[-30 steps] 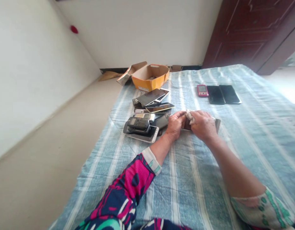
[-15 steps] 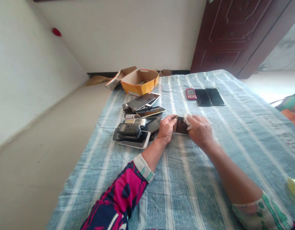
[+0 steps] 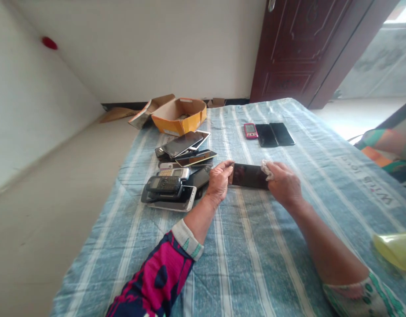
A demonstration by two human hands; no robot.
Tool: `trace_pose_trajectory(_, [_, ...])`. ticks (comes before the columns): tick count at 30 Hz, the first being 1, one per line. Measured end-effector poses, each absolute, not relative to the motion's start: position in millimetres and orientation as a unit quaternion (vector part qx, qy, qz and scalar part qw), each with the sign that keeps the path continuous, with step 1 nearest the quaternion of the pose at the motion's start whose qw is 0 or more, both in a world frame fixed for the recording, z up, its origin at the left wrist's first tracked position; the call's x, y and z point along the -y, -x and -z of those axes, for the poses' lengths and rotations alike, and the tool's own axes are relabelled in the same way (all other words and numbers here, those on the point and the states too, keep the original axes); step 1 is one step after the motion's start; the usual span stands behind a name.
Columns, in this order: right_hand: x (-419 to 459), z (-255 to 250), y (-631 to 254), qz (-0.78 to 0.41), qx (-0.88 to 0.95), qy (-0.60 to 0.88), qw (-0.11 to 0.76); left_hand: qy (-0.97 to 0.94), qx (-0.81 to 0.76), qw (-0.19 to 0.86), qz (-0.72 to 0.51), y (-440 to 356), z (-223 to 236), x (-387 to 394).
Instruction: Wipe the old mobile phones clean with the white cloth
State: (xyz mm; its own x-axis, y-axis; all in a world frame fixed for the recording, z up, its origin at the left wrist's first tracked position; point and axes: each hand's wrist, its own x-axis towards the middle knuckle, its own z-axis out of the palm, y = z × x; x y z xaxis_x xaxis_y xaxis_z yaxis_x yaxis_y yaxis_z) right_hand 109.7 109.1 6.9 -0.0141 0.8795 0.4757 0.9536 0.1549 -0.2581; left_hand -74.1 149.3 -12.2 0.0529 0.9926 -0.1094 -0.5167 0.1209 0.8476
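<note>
Phone [image 3: 250, 175] over striped cloth [image 3: 242, 264], maroon door [image 3: 293, 48] beyond; left hand [image 3: 219, 181] pinches it, right hand [image 3: 286, 186] grips tissue [image 3: 266, 169]; more screen [image 3: 255, 177] shows than before.

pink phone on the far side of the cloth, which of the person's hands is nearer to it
Right, though not by much. The right hand is in front of the pink phone and to its right; the left hand is in front and to its left.

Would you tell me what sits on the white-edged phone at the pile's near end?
A black keypad phone, atop another dark device, covers part of the white-edged phone; the area beneath them cannot be seen.
</note>
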Motion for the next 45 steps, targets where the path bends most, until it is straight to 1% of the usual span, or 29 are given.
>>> trace_pose_trajectory(4, [-108, -8, -108, 0.083, 0.676, 0.652, 0.335, -0.319, -0.373, 0.652, -0.578, 74, 10, -149])
trace_pose_trajectory(7, [-107, -6, -105, 0.106, 0.674, 0.641, 0.352, -0.321, -0.377, 0.651, -0.576, 75, 9, -149])
trace_pose_trajectory(14, [-104, 10, -78, 0.14, 0.742, 0.585, 0.296, -0.326, -0.379, 0.647, -0.576, 76, 8, -150])
trace_pose_trajectory(20, [-101, 17, -45, 0.108, 0.783, 0.543, 0.283, -0.331, -0.376, 0.646, -0.576, 75, 9, -150])
trace_pose_trajectory(24, [-92, 22, -49, 0.095, 0.809, 0.519, 0.258, -0.335, -0.382, 0.64, -0.576, 76, 10, -150])
trace_pose_trajectory(27, [-81, 28, -64, 0.099, 0.795, 0.547, 0.242, -0.328, -0.384, 0.645, -0.574, 76, 10, -150])
trace_pose_trajectory(30, [-73, 32, -73, 0.11, 0.759, 0.593, 0.245, -0.323, -0.392, 0.643, -0.574, 75, 9, -149])
trace_pose_trajectory(33, [-72, 34, -69, 0.111, 0.744, 0.608, 0.254, -0.321, -0.391, 0.643, -0.575, 75, 9, -149])
trace_pose_trajectory(42, [-87, 28, -27, 0.075, 0.821, 0.502, 0.262, -0.335, -0.388, 0.633, -0.581, 77, 10, -150])
trace_pose_trajectory(45, [-83, 29, -37, 0.087, 0.816, 0.512, 0.253, -0.333, -0.387, 0.637, -0.578, 77, 8, -150])
